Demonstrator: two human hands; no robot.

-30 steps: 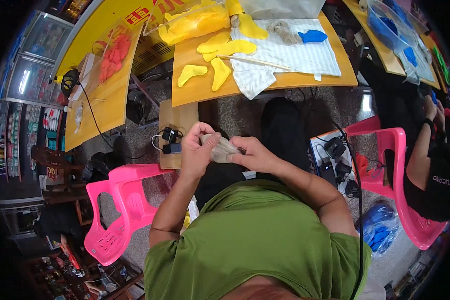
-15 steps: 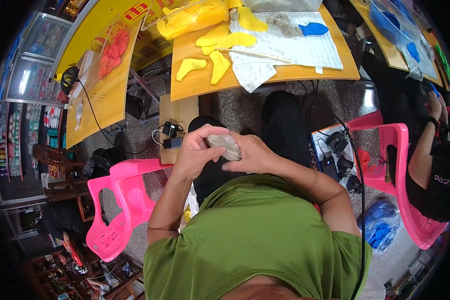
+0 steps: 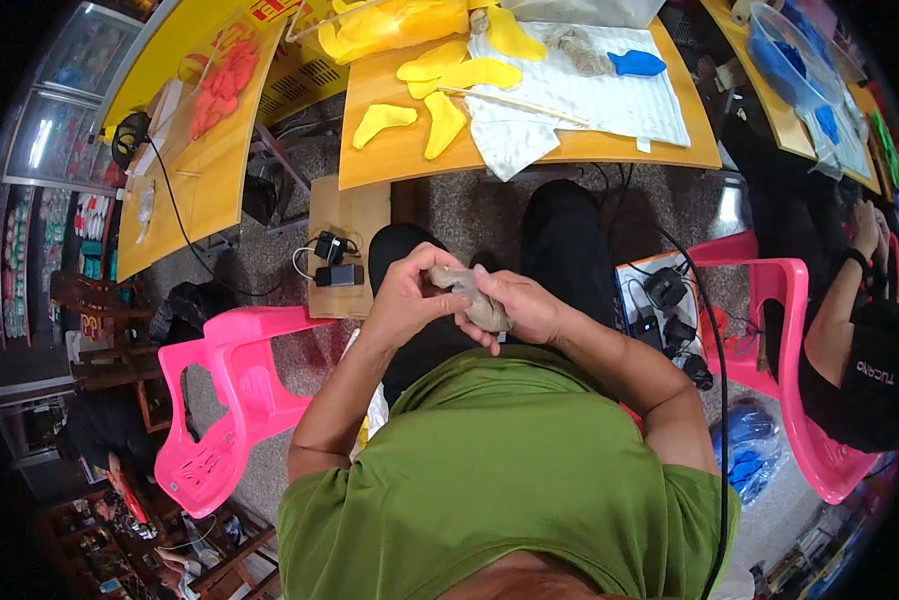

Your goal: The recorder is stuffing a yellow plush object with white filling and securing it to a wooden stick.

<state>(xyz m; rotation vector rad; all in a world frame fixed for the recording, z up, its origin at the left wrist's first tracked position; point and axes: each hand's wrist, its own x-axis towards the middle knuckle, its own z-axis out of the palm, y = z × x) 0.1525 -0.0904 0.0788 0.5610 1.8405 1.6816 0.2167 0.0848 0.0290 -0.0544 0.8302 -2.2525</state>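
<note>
Above my lap, a soft grey-beige wad (image 3: 483, 308) is held between both hands; its exact kind does not show. My left hand (image 3: 410, 298) pinches its upper left end, thumb across the front. My right hand (image 3: 526, 304) is wrapped round its lower right side, thumb pressed on top and some fingertips hidden behind it. On the wooden table (image 3: 610, 150) ahead, a similar grey-beige clump (image 3: 576, 55) lies on a white cloth (image 3: 640, 110) beside a blue fish-shaped piece (image 3: 637, 64). Several yellow sock-shaped pieces (image 3: 445, 124) lie to the left.
A thin wooden stick (image 3: 520, 106) crosses the cloth's edge. Pink plastic chairs (image 3: 225, 425) stand at both sides. Red pieces (image 3: 228, 85) lie on the left table. A black cable (image 3: 715, 350) hangs at right, near a seated co-worker's arm (image 3: 835, 310).
Both hands have shifted slightly right with the wad. It is now stretched longer and tilted, its left end narrower, and the right thumb has moved onto its top.
</note>
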